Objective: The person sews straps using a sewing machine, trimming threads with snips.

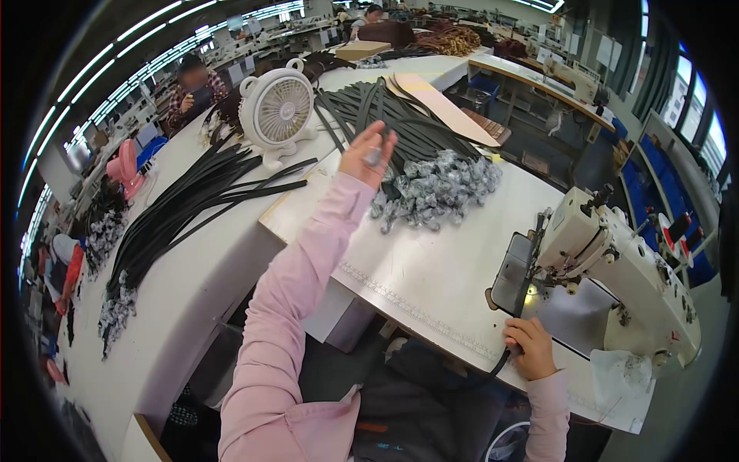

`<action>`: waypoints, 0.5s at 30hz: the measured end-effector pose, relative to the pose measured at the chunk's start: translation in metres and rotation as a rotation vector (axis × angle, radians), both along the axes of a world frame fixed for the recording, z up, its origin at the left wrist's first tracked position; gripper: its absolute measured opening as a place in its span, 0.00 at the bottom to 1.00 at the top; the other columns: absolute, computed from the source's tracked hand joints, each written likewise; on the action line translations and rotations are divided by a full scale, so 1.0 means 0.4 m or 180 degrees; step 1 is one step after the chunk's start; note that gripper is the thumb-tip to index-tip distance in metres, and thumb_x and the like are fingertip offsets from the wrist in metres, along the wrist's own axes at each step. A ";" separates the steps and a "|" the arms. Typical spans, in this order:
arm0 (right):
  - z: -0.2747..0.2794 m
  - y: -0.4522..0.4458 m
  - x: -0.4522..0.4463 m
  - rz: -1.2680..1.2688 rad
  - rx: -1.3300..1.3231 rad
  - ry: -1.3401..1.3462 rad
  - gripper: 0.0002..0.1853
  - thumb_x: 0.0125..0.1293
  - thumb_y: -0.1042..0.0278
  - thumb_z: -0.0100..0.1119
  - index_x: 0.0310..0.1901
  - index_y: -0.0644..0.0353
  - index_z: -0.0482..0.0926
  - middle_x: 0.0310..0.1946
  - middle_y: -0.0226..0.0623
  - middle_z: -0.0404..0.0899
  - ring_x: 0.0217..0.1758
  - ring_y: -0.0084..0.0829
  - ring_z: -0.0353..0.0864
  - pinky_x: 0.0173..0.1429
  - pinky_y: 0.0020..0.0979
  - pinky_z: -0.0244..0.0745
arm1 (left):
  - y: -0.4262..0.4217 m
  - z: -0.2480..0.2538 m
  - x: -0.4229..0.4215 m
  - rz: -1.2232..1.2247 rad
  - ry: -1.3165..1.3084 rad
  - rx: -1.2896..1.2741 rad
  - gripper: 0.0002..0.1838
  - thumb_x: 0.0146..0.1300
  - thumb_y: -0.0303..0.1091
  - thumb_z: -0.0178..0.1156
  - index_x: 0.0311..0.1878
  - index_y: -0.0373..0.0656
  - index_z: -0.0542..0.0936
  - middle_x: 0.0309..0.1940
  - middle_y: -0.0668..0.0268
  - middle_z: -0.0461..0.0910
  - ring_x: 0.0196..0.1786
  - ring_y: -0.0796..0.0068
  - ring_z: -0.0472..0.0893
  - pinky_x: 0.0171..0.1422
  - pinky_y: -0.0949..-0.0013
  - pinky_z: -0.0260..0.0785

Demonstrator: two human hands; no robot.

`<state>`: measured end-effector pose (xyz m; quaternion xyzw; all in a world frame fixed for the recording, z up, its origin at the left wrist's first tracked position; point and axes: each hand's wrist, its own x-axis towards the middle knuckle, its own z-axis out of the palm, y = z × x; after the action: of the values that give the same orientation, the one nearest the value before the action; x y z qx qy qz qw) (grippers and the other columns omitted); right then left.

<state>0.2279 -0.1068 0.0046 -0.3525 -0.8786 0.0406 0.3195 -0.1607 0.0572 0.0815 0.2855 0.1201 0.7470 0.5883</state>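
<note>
At the near edge of the white worktop [431,266], the right hand [530,348] pinches a black strap [503,360], whose tail droops over the edge while its other end runs up beside a lit spot at the sewing machine [596,250]. If the pinch slackened or the tail snagged on the edge, the strap could skew; fingertips straying too close to the machine head would risk injury. Farther off, the left hand [369,156] is raised with fingers apart before a heap of black straps [377,108]; I can't tell whether it grips the shiny bit at its palm. Tangled plastic-wrapped ends [443,189] could drag neighbours along. Beyond stands a white fan [279,108].
</note>
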 end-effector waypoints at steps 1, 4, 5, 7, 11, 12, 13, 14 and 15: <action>0.001 0.000 -0.002 0.0009 0.0007 0.0006 0.07 0.47 0.76 0.61 0.31 0.59 0.77 0.35 0.32 0.77 0.31 0.34 0.73 0.31 0.31 0.70 | -0.006 0.031 -0.106 0.0081 -0.0217 0.0254 0.13 0.57 0.20 0.55 0.46 0.30 0.72 0.38 0.55 0.74 0.45 0.60 0.76 0.50 0.70 0.75; 0.005 -0.003 -0.004 -0.0015 0.0024 0.0026 0.07 0.47 0.76 0.61 0.31 0.59 0.76 0.35 0.32 0.77 0.31 0.35 0.73 0.31 0.32 0.70 | -0.118 0.104 -0.422 0.0985 -0.0384 0.0400 0.18 0.56 0.28 0.53 0.48 0.26 0.72 0.39 0.52 0.74 0.44 0.60 0.76 0.52 0.64 0.72; 0.005 -0.002 -0.003 -0.0017 0.0019 0.0025 0.08 0.47 0.76 0.61 0.31 0.59 0.76 0.36 0.33 0.77 0.31 0.35 0.73 0.31 0.32 0.70 | -0.177 0.113 -0.539 0.1245 -0.0377 0.0492 0.19 0.57 0.32 0.51 0.48 0.27 0.72 0.40 0.49 0.74 0.44 0.59 0.76 0.52 0.63 0.72; 0.006 -0.002 -0.003 -0.0032 -0.0018 0.0008 0.08 0.47 0.76 0.61 0.31 0.59 0.76 0.36 0.33 0.77 0.31 0.35 0.73 0.31 0.32 0.70 | -0.324 0.096 -0.795 0.1708 -0.0379 0.0912 0.30 0.62 0.49 0.44 0.52 0.27 0.69 0.47 0.43 0.72 0.50 0.53 0.75 0.54 0.56 0.70; 0.003 -0.002 -0.004 -0.0021 -0.0078 -0.0013 0.09 0.46 0.77 0.62 0.32 0.60 0.76 0.37 0.34 0.77 0.31 0.36 0.73 0.31 0.33 0.70 | -0.616 0.029 -0.977 0.3705 -0.1055 0.0377 0.36 0.63 0.58 0.39 0.65 0.43 0.50 0.55 0.48 0.66 0.54 0.47 0.72 0.53 0.52 0.70; 0.008 -0.004 -0.006 -0.0009 -0.0062 -0.0004 0.09 0.46 0.77 0.62 0.32 0.60 0.76 0.37 0.34 0.77 0.31 0.36 0.73 0.31 0.33 0.70 | -0.671 -0.015 -1.012 0.3950 -0.1152 0.0107 0.35 0.63 0.57 0.40 0.66 0.47 0.47 0.57 0.49 0.65 0.55 0.47 0.71 0.52 0.51 0.70; 0.010 -0.004 -0.006 -0.0009 -0.0040 0.0002 0.09 0.46 0.77 0.62 0.32 0.60 0.76 0.37 0.34 0.77 0.31 0.36 0.73 0.31 0.33 0.70 | -0.698 -0.048 -1.019 0.4051 -0.1242 -0.0255 0.34 0.63 0.54 0.43 0.67 0.51 0.46 0.58 0.51 0.64 0.55 0.48 0.71 0.52 0.51 0.71; 0.008 -0.001 -0.005 0.0023 -0.0008 0.0008 0.09 0.46 0.77 0.62 0.32 0.60 0.76 0.37 0.34 0.77 0.31 0.36 0.73 0.31 0.33 0.70 | -0.701 -0.088 -1.025 0.3962 -0.1106 -0.0598 0.31 0.63 0.50 0.47 0.65 0.49 0.51 0.57 0.52 0.66 0.54 0.50 0.72 0.51 0.53 0.71; 0.004 0.002 -0.003 0.0043 0.0018 0.0007 0.10 0.45 0.77 0.62 0.32 0.60 0.76 0.37 0.34 0.77 0.31 0.37 0.73 0.31 0.33 0.70 | -0.694 -0.118 -1.022 0.3854 -0.0966 -0.0948 0.29 0.62 0.45 0.51 0.63 0.47 0.57 0.55 0.53 0.68 0.53 0.53 0.73 0.51 0.56 0.71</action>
<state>0.2266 -0.1058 0.0063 -0.3456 -0.8807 0.0407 0.3213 -0.5696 -0.2203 0.0344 -0.0265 0.2780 0.9543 0.1061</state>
